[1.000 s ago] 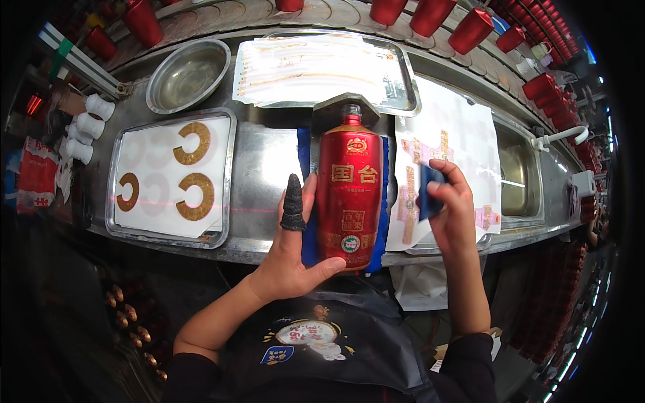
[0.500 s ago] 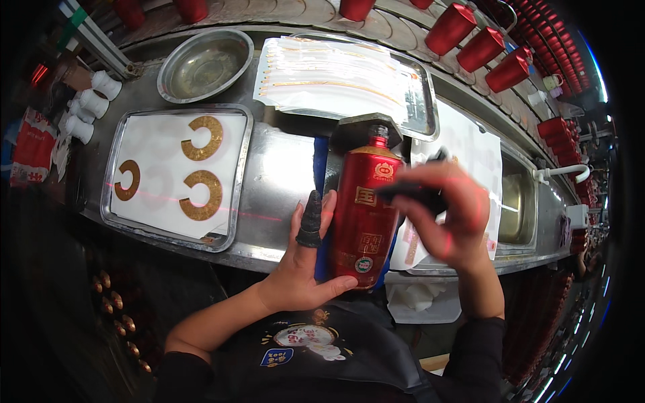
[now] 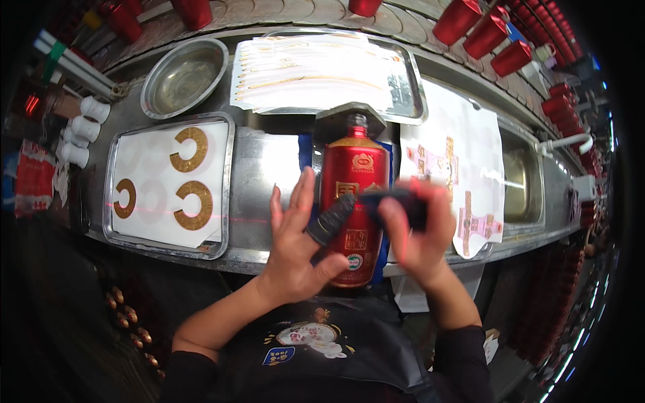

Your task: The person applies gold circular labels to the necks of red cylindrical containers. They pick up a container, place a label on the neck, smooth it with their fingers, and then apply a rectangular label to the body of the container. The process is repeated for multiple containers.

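Observation:
A red bottle (image 3: pixel 355 171) with gold markings and an uncapped, threaded neck lies on a blue cloth (image 3: pixel 305 151), neck pointing away from me. My left hand (image 3: pixel 289 258) is at the bottle's left side, fingers stretched and apart. Its thumb lies near the bottle's lower part, and its finger in a ridged black finger cot (image 3: pixel 332 221) reaches over the bottle's front. My right hand (image 3: pixel 423 242) is at the bottle's right side, smeared by motion. Black covers (image 3: pixel 403 208) sit on its fingers and point at the bottle's middle. Whether it holds anything is hidden.
Gold C-shaped labels (image 3: pixel 191 205) lie on white paper in a metal tray (image 3: pixel 230 181) at left. A metal bowl (image 3: pixel 185 80) and a tray of thin strips (image 3: pixel 309 74) stand behind. Label sheets (image 3: pixel 463 168) and a sink (image 3: pixel 524 181) are at right. Red bottles (image 3: pixel 457 23) line the back.
My left hand has come off the bottle's left edge, and its covered finger now reaches over the front. My right hand has moved slightly lower. The whole view has shifted a little.

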The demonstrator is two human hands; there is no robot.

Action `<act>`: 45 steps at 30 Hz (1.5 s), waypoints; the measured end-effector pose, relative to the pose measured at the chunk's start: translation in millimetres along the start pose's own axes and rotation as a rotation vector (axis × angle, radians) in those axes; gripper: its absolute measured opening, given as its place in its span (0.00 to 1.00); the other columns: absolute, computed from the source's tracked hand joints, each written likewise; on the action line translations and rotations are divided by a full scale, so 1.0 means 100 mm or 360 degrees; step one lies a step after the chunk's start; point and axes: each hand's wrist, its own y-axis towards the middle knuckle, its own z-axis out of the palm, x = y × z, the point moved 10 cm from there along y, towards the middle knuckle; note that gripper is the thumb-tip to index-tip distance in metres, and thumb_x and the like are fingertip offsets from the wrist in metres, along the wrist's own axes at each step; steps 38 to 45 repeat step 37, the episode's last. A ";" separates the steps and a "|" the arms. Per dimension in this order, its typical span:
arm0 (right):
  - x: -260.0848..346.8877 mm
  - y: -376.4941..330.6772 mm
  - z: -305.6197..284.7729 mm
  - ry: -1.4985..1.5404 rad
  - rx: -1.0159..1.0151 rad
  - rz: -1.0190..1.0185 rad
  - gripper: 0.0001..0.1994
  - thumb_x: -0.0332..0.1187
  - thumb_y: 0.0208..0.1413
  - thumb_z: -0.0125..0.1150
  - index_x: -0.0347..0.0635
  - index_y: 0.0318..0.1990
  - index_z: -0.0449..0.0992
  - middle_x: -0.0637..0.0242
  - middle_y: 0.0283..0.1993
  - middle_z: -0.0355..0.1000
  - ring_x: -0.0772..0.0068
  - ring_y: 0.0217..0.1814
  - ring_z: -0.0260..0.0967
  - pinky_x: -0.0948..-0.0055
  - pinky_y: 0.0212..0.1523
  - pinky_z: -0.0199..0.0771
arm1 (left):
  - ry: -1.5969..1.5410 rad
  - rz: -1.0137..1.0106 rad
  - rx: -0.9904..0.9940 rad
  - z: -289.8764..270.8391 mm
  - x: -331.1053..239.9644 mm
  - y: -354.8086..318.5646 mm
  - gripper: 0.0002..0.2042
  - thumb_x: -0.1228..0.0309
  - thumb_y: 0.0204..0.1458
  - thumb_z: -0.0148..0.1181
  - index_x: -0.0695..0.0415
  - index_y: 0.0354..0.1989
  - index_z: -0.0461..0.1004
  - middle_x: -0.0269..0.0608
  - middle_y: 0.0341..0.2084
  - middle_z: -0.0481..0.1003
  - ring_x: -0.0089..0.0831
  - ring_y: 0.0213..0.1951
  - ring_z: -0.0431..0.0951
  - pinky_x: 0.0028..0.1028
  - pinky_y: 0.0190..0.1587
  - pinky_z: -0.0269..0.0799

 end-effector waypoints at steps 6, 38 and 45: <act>0.06 0.22 -0.03 0.0223 0.0132 -0.0130 0.11 0.23 0.54 0.69 0.36 0.45 0.76 0.59 0.34 0.76 0.71 0.34 0.77 0.77 0.37 0.76 | -0.0116 -0.0058 -0.0050 -0.08 0.14 0.12 0.29 0.46 0.65 0.49 0.56 0.63 0.75 0.67 0.75 0.46 0.56 0.77 0.44 0.62 0.70 0.19; 0.82 -0.69 0.02 0.0147 0.0669 -0.0902 0.07 0.26 0.43 0.74 0.46 0.26 0.79 0.72 0.22 0.60 0.70 0.25 0.67 0.71 0.26 0.70 | -0.0425 -0.0111 0.0171 0.02 0.10 -0.34 0.47 0.63 0.50 0.60 0.68 0.76 0.42 0.62 0.77 0.42 0.51 0.79 0.38 0.49 0.75 0.20; 0.82 -0.69 0.02 0.0147 0.0669 -0.0902 0.07 0.26 0.43 0.74 0.46 0.26 0.79 0.72 0.22 0.60 0.70 0.25 0.67 0.71 0.26 0.70 | -0.0425 -0.0111 0.0171 0.02 0.10 -0.34 0.47 0.63 0.50 0.60 0.68 0.76 0.42 0.62 0.77 0.42 0.51 0.79 0.38 0.49 0.75 0.20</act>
